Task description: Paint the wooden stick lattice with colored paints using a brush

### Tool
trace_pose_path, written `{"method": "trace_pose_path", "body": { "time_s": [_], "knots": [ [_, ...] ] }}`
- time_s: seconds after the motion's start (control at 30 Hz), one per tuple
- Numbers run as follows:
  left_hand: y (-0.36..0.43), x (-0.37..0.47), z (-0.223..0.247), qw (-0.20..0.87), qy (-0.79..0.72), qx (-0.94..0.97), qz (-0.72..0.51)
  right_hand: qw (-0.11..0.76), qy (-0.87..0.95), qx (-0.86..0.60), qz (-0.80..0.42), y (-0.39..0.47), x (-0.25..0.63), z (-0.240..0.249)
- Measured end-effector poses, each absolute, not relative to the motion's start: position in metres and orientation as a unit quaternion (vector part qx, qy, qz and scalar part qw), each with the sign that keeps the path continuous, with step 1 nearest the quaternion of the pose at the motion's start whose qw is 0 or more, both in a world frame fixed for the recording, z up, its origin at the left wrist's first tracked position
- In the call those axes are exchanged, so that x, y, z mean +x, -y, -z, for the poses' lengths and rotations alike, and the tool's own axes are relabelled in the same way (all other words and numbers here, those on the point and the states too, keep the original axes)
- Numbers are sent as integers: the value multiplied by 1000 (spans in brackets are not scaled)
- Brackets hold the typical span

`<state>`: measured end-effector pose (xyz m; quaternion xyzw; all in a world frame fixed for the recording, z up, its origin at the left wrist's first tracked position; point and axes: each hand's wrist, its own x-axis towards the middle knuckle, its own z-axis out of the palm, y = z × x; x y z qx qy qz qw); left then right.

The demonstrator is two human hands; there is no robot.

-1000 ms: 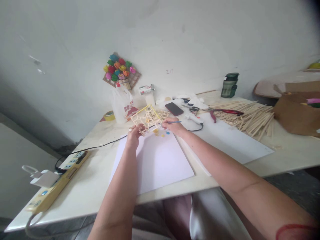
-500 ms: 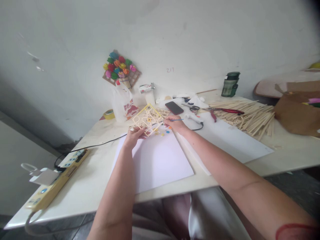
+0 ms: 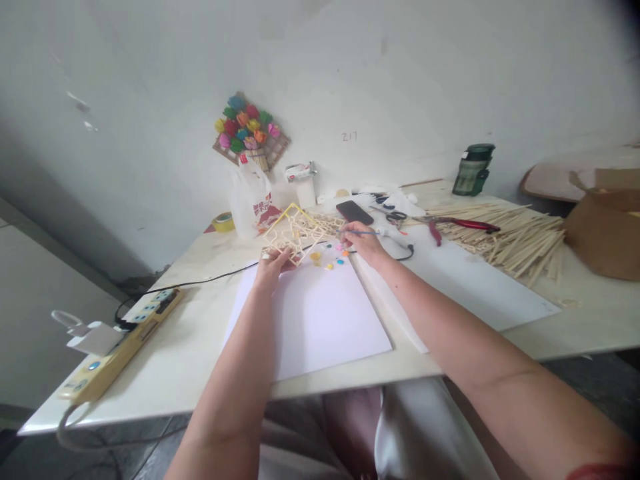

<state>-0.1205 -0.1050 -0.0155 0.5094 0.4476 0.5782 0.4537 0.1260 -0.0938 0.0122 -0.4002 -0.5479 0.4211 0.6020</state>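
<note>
My left hand [image 3: 277,262] grips the lower left corner of a square lattice frame [image 3: 294,233] made of thin pale sticks, held tilted above the table. Two upper edges of the frame look yellow. My right hand [image 3: 361,239] is closed around a thin blue brush [image 3: 367,232], to the right of the frame and apart from it. Under and between my hands lie several small dabs of color, among them a blue one [image 3: 340,262] and a yellow one [image 3: 315,256], at the top of a white sheet [image 3: 330,320].
A power strip [image 3: 125,340] lies at the left, its cable crossing the table. Behind stand a plastic bag [image 3: 245,200] and a green bottle [image 3: 473,170]. A phone [image 3: 355,213], red-handled pliers [image 3: 470,223] and a pile of sticks [image 3: 530,240] are at the right.
My right hand with the brush has moved away from the lattice frame to the right, uncovering more color dabs. The frame is tilted flatter. The view has shifted slightly.
</note>
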Motion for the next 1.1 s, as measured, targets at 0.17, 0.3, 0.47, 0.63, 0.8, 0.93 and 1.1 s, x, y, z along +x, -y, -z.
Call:
{"method": "trace_pose_path", "body": {
  "time_s": [0.17,0.3,0.47,0.63,0.8,0.93,1.1],
  "knots": [
    [101,-121,24,452,-458,492,-586,624,540,-378,-419,89,130,-11],
    [99,-122,26,461,-458,475,-594,650,518,-375,-412,87,134,-10],
    [100,-122,23,457,-474,450,-603,648,518,-368,-420,86,136,-9],
    [100,-120,22,455,-484,449,-597,620,524,-383,-442,88,132,-7],
    [99,-119,23,446,-493,450,-596,604,524,-392,-455,91,128,-6],
    [101,-119,21,451,-496,452,-589,606,517,-403,-450,91,128,-4],
    [103,-117,18,458,-499,445,-586,601,519,-414,-445,93,126,-3]
  ]
}}
